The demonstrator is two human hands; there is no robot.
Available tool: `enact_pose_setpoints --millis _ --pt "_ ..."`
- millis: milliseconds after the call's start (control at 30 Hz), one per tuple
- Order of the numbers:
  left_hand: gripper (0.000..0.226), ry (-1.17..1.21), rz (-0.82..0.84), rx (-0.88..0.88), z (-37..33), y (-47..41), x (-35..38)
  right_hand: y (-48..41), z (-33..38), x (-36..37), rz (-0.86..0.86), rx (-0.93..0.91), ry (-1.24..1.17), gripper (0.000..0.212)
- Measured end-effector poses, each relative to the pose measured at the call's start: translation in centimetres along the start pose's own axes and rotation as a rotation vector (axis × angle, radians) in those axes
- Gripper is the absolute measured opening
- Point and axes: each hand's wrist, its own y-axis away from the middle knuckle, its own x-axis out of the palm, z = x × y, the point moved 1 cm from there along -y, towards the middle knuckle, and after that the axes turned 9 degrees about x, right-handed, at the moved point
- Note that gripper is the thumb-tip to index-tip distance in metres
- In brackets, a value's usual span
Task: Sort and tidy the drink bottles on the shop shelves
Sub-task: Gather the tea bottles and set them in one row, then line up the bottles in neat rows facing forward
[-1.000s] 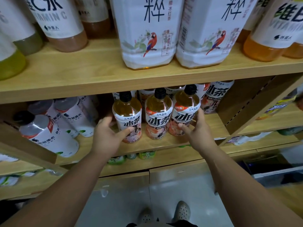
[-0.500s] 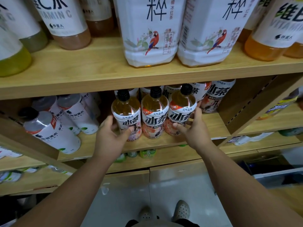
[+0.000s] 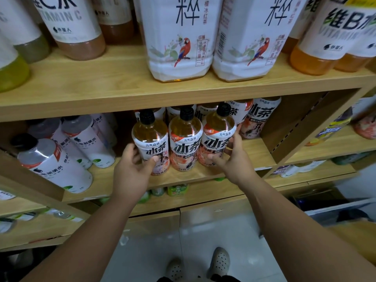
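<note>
Three clear plastic bottles of amber tea [image 3: 185,139], black-capped with white-and-pink labels, stand touching in a row near the front edge of the middle wooden shelf [image 3: 256,153], labels outward; probably they are being squared up as one block. The left hand [image 3: 130,171], at the row's 9 o'clock, has its grip half closed round the left-end bottle [image 3: 150,139], thumb across the label. The right hand [image 3: 234,161], at 3 o'clock, wraps the right-end bottle [image 3: 219,137] likewise, thumb in front.

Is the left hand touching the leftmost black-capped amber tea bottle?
Touching. Head view: the left hand curls round the leftmost black-capped amber tea bottle, thumb on its label.
</note>
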Motion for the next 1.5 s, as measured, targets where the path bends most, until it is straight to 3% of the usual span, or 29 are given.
enact_pose_setpoints --millis 100,167,267,467,567,733,1000,1500 --pt "0.058 -0.03 -0.065 -0.038 -0.1 0.8 0.6 1.1 -0.9 -0.8 0.036 0.032 0.013 0.105" --pt "0.071 -0.046 -0.22 -0.035 -0.5 1.9 1.2 1.7 -1.8 -2.2 0.005 0.057 0.067 0.107" --pt "0.042 0.069 -0.347 0.092 -2.5 3.9 2.8 2.4 -2.9 -5.3 -0.039 0.073 0.078 0.098" --pt "0.02 0.073 -0.14 0.218 -6.1 6.1 9.7 3.0 -5.9 -12.9 -0.137 0.065 0.026 0.067" --pt "0.024 0.091 -0.098 0.227 -9.7 7.2 14.9 3.4 -8.6 -17.9 -0.199 0.045 -0.011 0.054" --pt "0.021 0.109 0.013 0.174 -14.1 9.8 25.3 4.9 -13.4 -28.7 -0.247 0.053 -0.074 0.056" --pt "0.029 0.021 0.24 0.251 -22.9 12.6 40.3 6.0 -18.8 -44.9 -0.374 0.072 -0.149 0.049" --pt "0.053 -0.075 0.498 0.24 -30.1 4.6 57.7 -2.3 -20.9 -57.4 -0.48 0.113 -0.158 0.049"
